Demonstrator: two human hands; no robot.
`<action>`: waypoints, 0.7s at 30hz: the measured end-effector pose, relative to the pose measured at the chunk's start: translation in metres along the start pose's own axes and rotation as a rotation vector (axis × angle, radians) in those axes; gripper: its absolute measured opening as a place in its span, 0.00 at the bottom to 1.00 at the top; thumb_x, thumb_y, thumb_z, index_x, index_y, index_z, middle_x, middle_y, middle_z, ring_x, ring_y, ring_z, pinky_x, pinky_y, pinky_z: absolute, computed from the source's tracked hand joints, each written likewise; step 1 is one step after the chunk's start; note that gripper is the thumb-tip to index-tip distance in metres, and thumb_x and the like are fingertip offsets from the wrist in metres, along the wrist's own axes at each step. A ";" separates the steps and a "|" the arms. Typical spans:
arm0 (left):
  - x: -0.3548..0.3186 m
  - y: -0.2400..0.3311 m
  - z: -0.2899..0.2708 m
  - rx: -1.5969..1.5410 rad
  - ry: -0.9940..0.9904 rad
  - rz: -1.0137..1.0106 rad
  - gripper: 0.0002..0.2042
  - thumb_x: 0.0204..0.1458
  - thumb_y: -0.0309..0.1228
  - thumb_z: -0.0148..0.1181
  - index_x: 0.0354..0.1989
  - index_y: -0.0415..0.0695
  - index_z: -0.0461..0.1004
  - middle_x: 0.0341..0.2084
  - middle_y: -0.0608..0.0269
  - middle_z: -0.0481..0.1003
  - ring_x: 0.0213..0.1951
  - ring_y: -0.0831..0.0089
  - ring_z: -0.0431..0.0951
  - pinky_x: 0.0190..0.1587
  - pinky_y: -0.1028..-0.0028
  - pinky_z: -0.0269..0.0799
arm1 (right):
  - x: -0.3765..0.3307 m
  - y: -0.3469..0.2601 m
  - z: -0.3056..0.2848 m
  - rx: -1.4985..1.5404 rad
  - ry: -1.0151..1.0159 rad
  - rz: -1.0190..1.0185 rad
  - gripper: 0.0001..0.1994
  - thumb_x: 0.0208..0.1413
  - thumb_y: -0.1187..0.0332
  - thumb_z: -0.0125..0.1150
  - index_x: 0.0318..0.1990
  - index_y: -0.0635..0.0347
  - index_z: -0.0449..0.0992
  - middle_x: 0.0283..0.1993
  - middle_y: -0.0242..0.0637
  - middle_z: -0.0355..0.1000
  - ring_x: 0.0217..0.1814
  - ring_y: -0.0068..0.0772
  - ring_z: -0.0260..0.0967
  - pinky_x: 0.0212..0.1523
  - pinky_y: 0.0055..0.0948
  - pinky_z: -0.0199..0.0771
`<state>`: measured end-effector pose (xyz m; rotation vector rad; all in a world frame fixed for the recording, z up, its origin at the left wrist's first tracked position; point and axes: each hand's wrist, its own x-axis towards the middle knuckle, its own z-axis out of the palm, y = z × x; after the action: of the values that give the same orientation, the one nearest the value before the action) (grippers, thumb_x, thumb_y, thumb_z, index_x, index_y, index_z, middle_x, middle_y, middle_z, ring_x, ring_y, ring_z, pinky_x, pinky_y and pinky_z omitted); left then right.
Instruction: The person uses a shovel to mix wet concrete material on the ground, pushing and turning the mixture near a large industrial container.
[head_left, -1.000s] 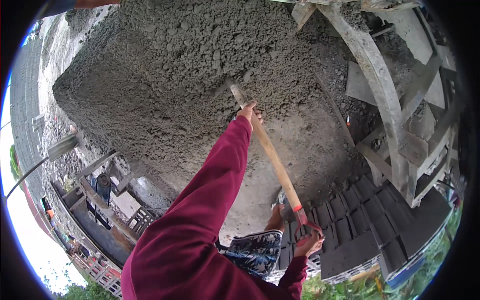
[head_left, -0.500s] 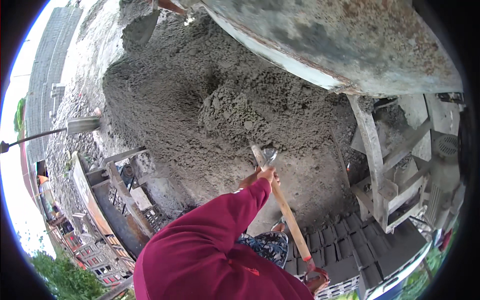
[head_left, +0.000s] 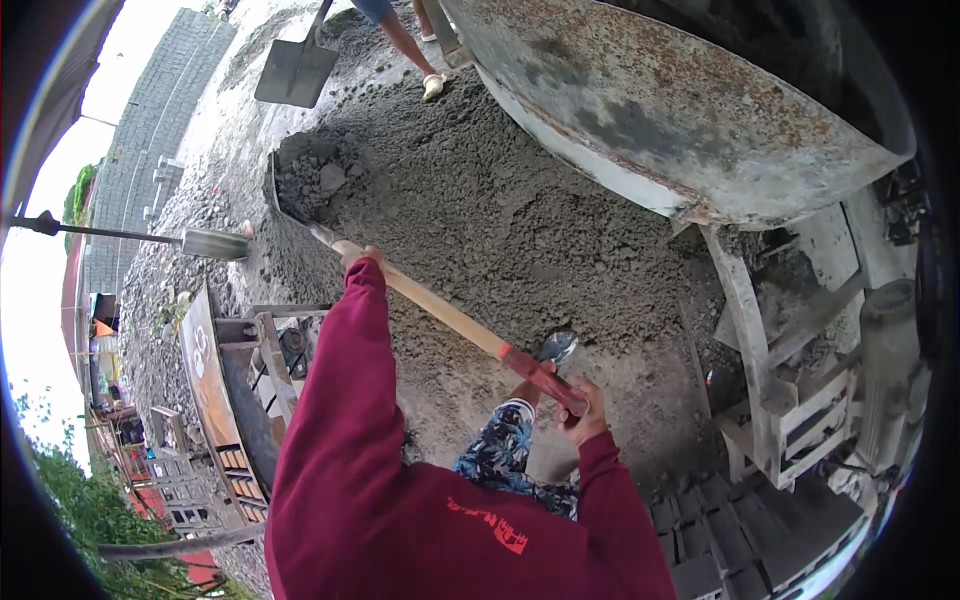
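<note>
A: Gravel ground (head_left: 225,190) spreads toward ten o'clock, and a heap of wet grey mix (head_left: 520,220) covers the middle. Where is the shovel (head_left: 440,306)?

B: It slants across the heap, blade toward ten o'clock, with what looks like a load of mix on it. The left hand (head_left: 362,257) is closed round the shaft near the blade; the right hand (head_left: 588,408) is wrapped round the end of the red grip (head_left: 545,378), between four and five.

A: What could go wrong?

B: The weight sits at the blade end, so a twist of the right hand might tip it and spill the mix. A co-worker's foot (head_left: 433,86) stands near twelve, and another shovel (head_left: 298,72) shows toward eleven; a wide swing could strike either. The metal drum (head_left: 680,110), between one and two, might catch a swing that way. The person's own foot (head_left: 560,346), at four, could slip on damp grit.

A: Any writing?

B: The dark red top (head_left: 400,520) bears a brighter red print (head_left: 495,522) near six, apparently lettering bent by the view. A board (head_left: 205,350) near nine carries a pale mark, too small to make out. No label shows on the shovel.
</note>
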<state>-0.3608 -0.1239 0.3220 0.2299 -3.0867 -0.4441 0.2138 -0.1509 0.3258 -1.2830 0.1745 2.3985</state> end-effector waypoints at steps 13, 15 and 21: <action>-0.496 -0.308 -0.033 -0.848 -1.013 -0.560 0.13 0.44 0.31 0.55 0.37 0.43 0.62 0.22 0.58 0.66 0.20 0.59 0.70 0.24 0.57 0.71 | -0.424 0.111 -0.318 0.188 0.388 -0.369 0.09 0.41 0.68 0.56 0.27 0.65 0.70 0.16 0.37 0.61 0.15 0.32 0.60 0.16 0.34 0.66; -0.570 -0.336 -0.028 -0.714 -1.263 -0.489 0.12 0.45 0.30 0.54 0.37 0.42 0.63 0.21 0.58 0.66 0.19 0.62 0.69 0.25 0.59 0.71 | -0.492 0.133 -0.341 0.120 0.350 -0.527 0.27 0.40 0.69 0.58 0.52 0.64 0.64 0.14 0.33 0.57 0.11 0.28 0.57 0.13 0.32 0.64; -0.721 -0.323 0.005 -0.517 -1.620 -0.469 0.08 0.47 0.30 0.54 0.34 0.44 0.64 0.20 0.60 0.67 0.21 0.65 0.71 0.27 0.58 0.72 | -0.547 0.154 -0.314 0.279 0.389 -0.737 0.24 0.48 0.64 0.55 0.53 0.66 0.65 0.14 0.30 0.59 0.10 0.26 0.59 0.09 0.28 0.65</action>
<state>0.3981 -0.3225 0.2311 0.9818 -3.9048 -2.4508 0.6592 -0.5471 0.5830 -1.3606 0.1128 1.4484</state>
